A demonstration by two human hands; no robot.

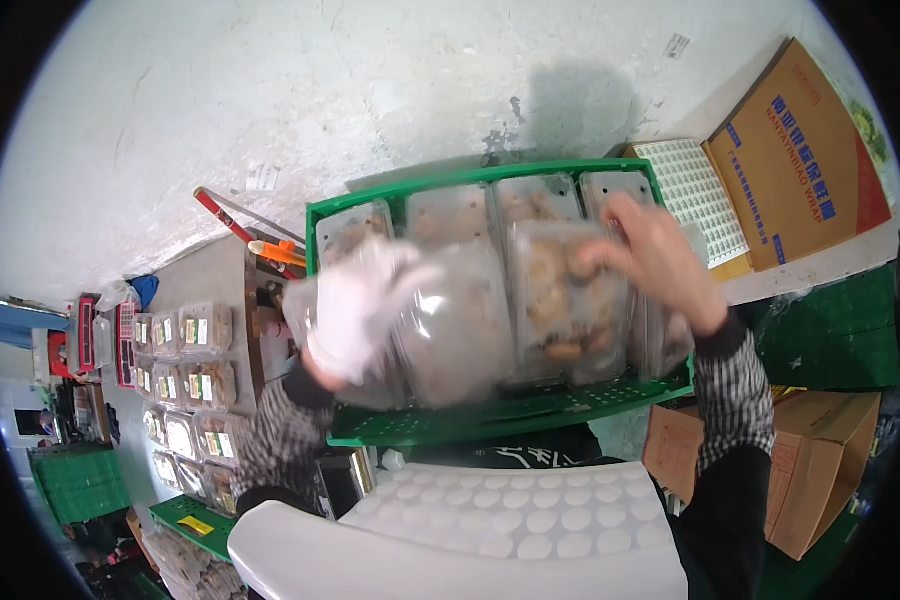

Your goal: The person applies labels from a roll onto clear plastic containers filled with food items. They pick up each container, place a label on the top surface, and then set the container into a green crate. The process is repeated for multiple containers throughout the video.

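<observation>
A green crate [470, 172] holds several clear plastic boxes, some with brownish, mushroom-like pieces inside. My left hand [355, 310], in a white glove, is over the crate's left side against a clear box [460, 335]; both are smeared by motion, so its fingers cannot be made out. My bare right hand [667, 262] reaches over the right side, thumb and fingers apart. Its thumb is by the upper right corner of a box of brownish pieces [548, 300]. Another clear box [662, 325] lies below the palm, partly hidden.
A white bumpy plastic piece [530, 510] lies in front of the crate. At right are a sheet of labels [690, 195], a brown carton [795, 165] and an open cardboard box [820, 460]. Several labelled clear boxes [210, 385] stand at left near an orange-handled tool [273, 250].
</observation>
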